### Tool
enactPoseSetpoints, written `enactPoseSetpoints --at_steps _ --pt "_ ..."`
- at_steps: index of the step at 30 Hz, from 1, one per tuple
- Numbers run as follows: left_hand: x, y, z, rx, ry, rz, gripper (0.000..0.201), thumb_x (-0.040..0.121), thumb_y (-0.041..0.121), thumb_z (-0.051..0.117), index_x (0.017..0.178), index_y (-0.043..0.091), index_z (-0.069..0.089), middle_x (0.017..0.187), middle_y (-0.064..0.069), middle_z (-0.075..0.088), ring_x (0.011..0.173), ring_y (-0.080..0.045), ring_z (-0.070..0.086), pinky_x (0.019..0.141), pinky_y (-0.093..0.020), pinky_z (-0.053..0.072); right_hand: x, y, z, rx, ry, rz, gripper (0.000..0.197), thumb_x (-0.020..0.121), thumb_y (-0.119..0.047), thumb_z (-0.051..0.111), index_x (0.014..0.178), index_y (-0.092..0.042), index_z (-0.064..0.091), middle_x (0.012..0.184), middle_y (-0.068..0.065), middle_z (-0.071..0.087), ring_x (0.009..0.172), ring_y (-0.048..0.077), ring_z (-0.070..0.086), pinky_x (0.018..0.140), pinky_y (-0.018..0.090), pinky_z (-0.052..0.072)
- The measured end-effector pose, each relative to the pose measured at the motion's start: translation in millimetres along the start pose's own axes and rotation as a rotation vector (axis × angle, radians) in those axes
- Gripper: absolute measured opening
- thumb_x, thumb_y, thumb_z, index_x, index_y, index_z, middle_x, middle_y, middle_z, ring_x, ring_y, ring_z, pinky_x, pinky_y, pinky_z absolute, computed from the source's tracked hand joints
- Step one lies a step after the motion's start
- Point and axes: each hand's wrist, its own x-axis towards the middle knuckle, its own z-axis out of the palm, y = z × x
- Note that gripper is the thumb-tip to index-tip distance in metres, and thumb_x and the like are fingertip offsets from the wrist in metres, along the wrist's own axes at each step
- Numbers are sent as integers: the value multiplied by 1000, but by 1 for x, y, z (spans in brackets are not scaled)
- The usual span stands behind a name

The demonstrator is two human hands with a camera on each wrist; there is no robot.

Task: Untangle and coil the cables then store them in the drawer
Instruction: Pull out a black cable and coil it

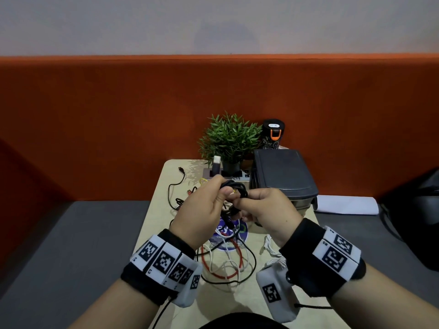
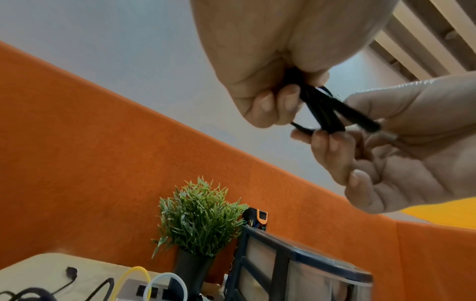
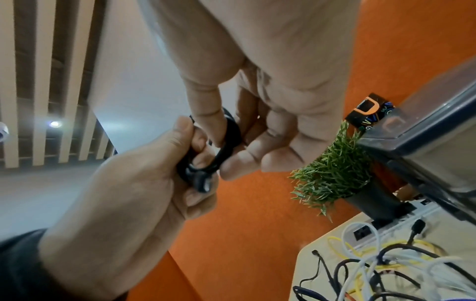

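both left hand and right hand pinching one coiled black cable; tangled cable pile still on surface, dark plastic drawer unit unused.

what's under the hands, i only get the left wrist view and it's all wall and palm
Observer: The head view shows a tangle of red, white and black cables on the table, below the hands.
Operator: drawer unit open?
Observer: Cannot tell. From above, only its dark lid shows, right of the plant.
Operator: is the black cable coiled
Observer: The right wrist view shows black loops bunched between left hand and right hand, a plug end hanging below.
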Motion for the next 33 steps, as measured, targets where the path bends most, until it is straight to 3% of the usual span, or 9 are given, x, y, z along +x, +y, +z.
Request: enactPoseSetpoints --at_steps 3,8,11,14,17,20,25,29,33 --pt "2 -2 -1 71 40 -2 28 98 43 27 91 22 44 75 11 47 68 -8 41 56 -26 28 1 0 1 51 -30 23 18 89 2 58 80 -9 68 50 -7 63 49 6 60 51 18 39" --pt "4 -2 -4 72 57 -12 34 95 47 26 101 23 48 79 11 52 68 -7 46 55 -28 30 1 -2 0 108 -135 18 21 87 3 57 78 -12 68 74 -6 66 72 8 58 61 24 45" --pt "4 -2 -6 14 54 -21 30 95 47 28 104 28 49 81 9 58 72 -8 51 60 -31 39 1 -3 -4 81 -192 -6 23 87 7 56 77 -11 66 69 -6 64 62 6 53 57 21 41" --pt "6 -3 -7 -106 43 -12 14 95 41 38 103 36 47 85 11 59 76 -7 55 66 -27 43 -1 -3 -9 57 -255 -26 22 87 6 56 78 -12 65 75 12 51 50 9 42 50 20 32" --pt "7 -6 -5 -244 88 -36 14 90 42 49 102 38 45 75 10 48 67 -5 47 60 -19 39 -2 0 -12 69 -298 -11 21 90 2 55 78 -13 61 82 17 47 47 8 38 47 18 31" --pt "6 -6 -2 -211 210 -29 16 84 45 54 87 34 43 76 10 42 68 -6 42 61 -18 36 -3 3 -10 104 -287 -15 18 90 3 54 80 -11 60 91 21 48 45 8 44 47 18 35" --pt "0 -4 -4 0 267 27 23 86 43 59 77 21 59 83 12 46 80 0 47 66 -8 32 -1 11 -6 136 -192 -17 17 88 3 57 79 -10 62 74 16 48 46 12 47 48 24 37" --pt "-4 -4 -6 41 183 -33 24 80 47 67 85 24 66 85 15 49 81 -1 50 66 -8 34 3 14 -10 12 -128 -65 16 88 0 60 81 -13 66 56 1 52 47 12 48 50 26 39" --pt "-4 2 -1 121 153 -82 10 82 32 69 88 23 69 77 15 50 70 -3 49 63 -15 37 2 13 -6 -48 -110 -84 12 89 0 59 83 -9 65 55 2 54 47 15 51 50 27 42"
